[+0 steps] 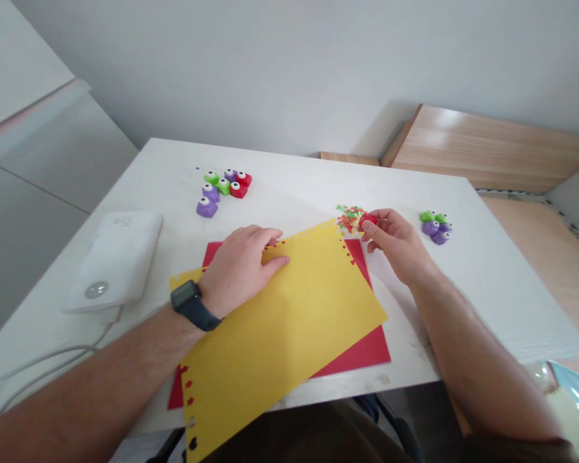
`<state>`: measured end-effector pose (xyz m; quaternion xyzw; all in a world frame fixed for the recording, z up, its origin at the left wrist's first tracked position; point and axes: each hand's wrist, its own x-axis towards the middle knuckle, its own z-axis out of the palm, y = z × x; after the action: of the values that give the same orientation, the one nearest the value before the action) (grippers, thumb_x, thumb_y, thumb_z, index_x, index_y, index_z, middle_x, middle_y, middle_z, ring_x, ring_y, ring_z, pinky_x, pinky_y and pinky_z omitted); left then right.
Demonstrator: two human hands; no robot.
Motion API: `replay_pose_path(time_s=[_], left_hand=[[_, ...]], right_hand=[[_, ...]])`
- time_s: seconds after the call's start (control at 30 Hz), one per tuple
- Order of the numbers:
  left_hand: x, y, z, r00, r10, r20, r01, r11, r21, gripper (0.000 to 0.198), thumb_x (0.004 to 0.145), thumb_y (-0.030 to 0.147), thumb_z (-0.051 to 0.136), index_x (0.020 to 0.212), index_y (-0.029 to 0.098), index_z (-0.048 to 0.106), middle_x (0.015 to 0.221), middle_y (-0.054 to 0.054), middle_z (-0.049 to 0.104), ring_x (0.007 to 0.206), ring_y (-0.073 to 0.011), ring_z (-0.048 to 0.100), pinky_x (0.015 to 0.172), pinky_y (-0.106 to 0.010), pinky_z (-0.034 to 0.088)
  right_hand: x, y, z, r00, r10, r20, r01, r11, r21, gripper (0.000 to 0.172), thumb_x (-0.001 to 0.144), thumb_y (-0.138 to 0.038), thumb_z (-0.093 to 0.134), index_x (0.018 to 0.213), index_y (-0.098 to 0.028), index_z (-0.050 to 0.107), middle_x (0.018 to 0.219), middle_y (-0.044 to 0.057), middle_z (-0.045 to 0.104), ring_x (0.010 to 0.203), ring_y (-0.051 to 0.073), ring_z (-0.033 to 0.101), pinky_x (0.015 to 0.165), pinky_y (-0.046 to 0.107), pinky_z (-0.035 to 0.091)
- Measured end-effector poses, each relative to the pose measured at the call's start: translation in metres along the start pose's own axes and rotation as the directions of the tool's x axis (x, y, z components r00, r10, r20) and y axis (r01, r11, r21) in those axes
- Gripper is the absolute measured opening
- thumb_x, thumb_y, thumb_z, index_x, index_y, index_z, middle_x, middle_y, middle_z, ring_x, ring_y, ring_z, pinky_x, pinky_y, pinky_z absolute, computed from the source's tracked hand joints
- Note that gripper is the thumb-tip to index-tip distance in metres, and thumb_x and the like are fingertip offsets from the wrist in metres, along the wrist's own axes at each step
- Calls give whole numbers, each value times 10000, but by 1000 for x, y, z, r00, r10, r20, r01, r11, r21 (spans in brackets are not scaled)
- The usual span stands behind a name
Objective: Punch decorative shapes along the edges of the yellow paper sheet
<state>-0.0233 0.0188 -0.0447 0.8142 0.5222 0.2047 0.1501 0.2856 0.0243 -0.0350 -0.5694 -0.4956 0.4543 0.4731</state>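
Note:
A sheet of yellow paper (299, 308), with small shapes punched along its edges, lies turned at an angle over a red sheet (354, 354). My left hand (244, 263) rests on the yellow paper at its far edge, thumb and fingers apart. Between the fingers and thumb of my right hand (395, 241) is a small red craft punch (368, 220), just beyond the yellow sheet's far right corner. I cannot tell whether the punch touches the paper. Beside it lies a pile of small green, orange and yellow paper cut-outs (350, 218).
Several purple, green and red craft punches (223, 187) stand at the back left of the white table (289, 186). More green and purple punches (437, 227) are on the right. A white device (118, 257) with a cable (77, 349) lies at the left.

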Motion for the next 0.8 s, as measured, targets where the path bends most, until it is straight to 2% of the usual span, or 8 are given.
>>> replay_pose_path(time_s=[0.2, 0.3, 0.57, 0.8], left_hand=[[3, -4, 0, 1000, 13, 17, -13, 1000, -22, 156, 960, 333, 637, 1006, 198, 701, 991, -94, 716, 960, -283, 661, 883, -446, 533], [4, -4, 0, 1000, 23, -3, -23, 999, -37, 165, 995, 317, 555, 940, 216, 673, 966, -87, 722, 946, -271, 669, 843, -415, 527], [3, 4, -6, 999, -54, -2, 54, 995, -89, 231, 1056, 381, 462, 1012, 234, 634, 962, -56, 791, 880, -254, 732, 736, -362, 496], [4, 4, -9, 996, -56, -63, 50, 994, -96, 243, 1056, 391, 461, 1023, 229, 638, 993, -67, 794, 897, -249, 736, 765, -356, 510]], right_hand=[[-1, 0, 0, 1000, 1, 21, -1, 1000, 13, 433, 780, -486, 876, 1015, -198, 655, 855, 6, 697, 726, 139, 594, 584, 268, 482], [0, 0, 0, 999, -29, 13, 29, 999, 26, 416, 792, -472, 866, 1032, -202, 658, 865, 5, 693, 744, 142, 597, 594, 270, 488], [3, 2, -5, 999, -45, 17, 44, 998, 41, 398, 829, -483, 828, 1075, -201, 690, 892, 10, 688, 757, 140, 599, 590, 264, 471], [2, 2, -5, 997, 17, 77, -21, 998, 51, 339, 868, -490, 774, 1062, -216, 731, 930, 15, 697, 720, 130, 577, 561, 262, 405]])
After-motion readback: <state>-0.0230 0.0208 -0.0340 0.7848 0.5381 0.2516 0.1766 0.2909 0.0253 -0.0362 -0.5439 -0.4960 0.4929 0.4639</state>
